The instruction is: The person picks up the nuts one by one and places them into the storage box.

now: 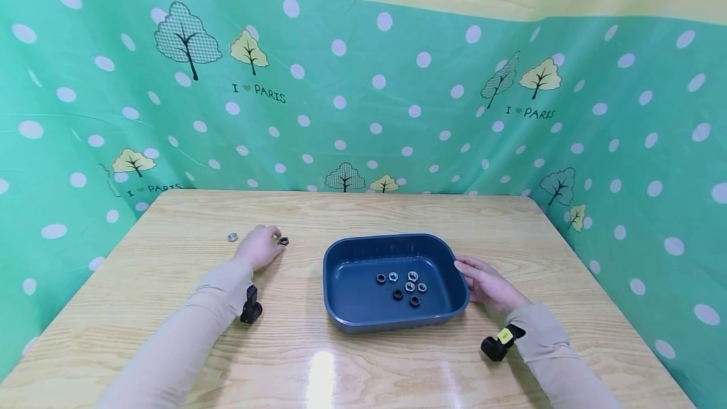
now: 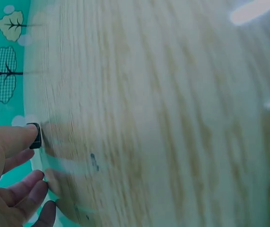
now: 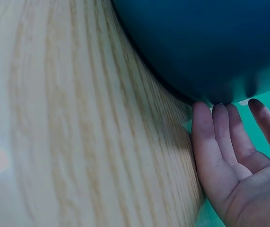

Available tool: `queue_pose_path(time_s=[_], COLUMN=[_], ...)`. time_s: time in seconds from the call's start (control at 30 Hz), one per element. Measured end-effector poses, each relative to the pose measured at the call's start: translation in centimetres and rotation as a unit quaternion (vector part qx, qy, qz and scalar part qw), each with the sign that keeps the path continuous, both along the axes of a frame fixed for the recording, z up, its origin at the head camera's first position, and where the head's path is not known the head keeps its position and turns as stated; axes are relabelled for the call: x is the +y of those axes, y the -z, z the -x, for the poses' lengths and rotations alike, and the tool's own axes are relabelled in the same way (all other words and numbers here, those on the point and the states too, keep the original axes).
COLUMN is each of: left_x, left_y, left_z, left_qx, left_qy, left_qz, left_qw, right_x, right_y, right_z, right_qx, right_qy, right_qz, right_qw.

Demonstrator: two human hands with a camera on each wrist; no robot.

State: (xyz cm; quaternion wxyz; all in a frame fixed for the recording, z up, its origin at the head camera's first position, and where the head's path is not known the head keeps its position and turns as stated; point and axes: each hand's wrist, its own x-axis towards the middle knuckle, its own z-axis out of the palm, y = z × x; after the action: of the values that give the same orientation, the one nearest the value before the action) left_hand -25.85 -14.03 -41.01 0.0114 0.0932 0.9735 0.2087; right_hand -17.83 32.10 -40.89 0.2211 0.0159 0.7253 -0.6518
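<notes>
My left hand (image 1: 258, 248) is low over the left part of the table, with a black nut (image 1: 284, 241) at its fingertips. In the left wrist view the thumb and a finger pinch that dark nut (image 2: 36, 136), while the other fingers curve loosely beside it. A silver nut (image 1: 233, 237) lies on the wood just left of this hand. On the other side, my right hand (image 1: 487, 284) touches the right end of a dark blue rectangular bin (image 1: 363, 326). Its fingers look fairly straight against the bin's outer wall (image 3: 205, 52) in the right wrist view.
Inside the bin lie several nuts, some black like this one (image 1: 397, 294), some silver like this one (image 1: 413, 276). The bin stands on a light wood table (image 1: 272, 346). A green dotted curtain (image 1: 341, 81) hangs behind the table and along its sides.
</notes>
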Motion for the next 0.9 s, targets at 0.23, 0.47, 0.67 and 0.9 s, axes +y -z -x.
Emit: queue_pose_path(time_s=[0.23,0.47,0.67,0.9], left_x=[-0.02,0.05,0.02,-0.02], left_y=[0.16,0.26,0.29,0.36], left_z=[0.25,0.31,0.34,0.54], left_qx=[0.014,0.018,0.009,0.008], left_qy=[0.003,0.007,0.001,-0.001], left_qz=[0.004,0.003,0.002,0.001], left_qw=[0.9999,0.9998,1.0,1.0], right_x=[0.09,0.08,0.08,-0.03], right_y=[0.02,0.01,0.05,-0.05], right_z=[-0.04,-0.04,-0.02,-0.03], right_qx=[-0.003,-0.003,-0.003,-0.001], right_qy=[0.0,0.001,-0.001,0.003], right_qz=[0.004,0.011,0.006,0.0], right_qw=[1.0,1.0,1.0,1.0])
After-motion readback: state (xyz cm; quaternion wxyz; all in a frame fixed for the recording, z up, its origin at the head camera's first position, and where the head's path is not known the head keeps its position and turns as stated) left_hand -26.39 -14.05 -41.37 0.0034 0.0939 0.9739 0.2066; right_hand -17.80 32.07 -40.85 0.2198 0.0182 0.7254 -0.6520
